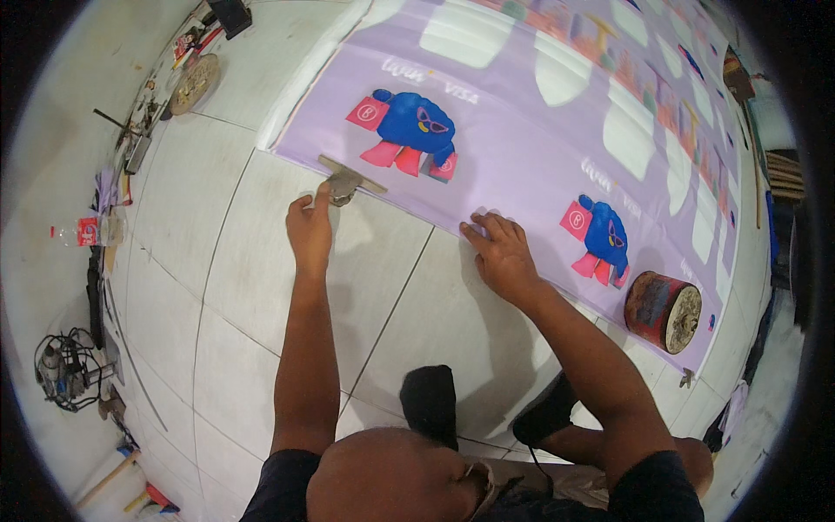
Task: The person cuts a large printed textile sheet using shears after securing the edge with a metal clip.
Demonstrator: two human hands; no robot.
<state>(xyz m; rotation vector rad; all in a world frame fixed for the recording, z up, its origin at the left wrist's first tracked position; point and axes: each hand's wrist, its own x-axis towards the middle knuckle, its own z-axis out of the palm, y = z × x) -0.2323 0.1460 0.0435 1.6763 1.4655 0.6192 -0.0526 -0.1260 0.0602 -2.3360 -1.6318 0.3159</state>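
A large lilac printed banner (522, 122) with blue cartoon figures lies flat on the white tiled floor. My left hand (310, 228) grips a metal T-shaped tool (346, 180) that rests on the banner's near edge. My right hand (498, 252) lies flat, fingers spread, pressing on the same edge further right. A rusty red cylindrical can (663, 311) lies on its side on the banner at the right.
Tools, a round metal disc (193, 83) and a plastic bottle (91, 231) line the left wall. A coil of cable (65, 370) sits lower left. My knees and dark socks (430, 400) are below on the tiled floor (243, 287).
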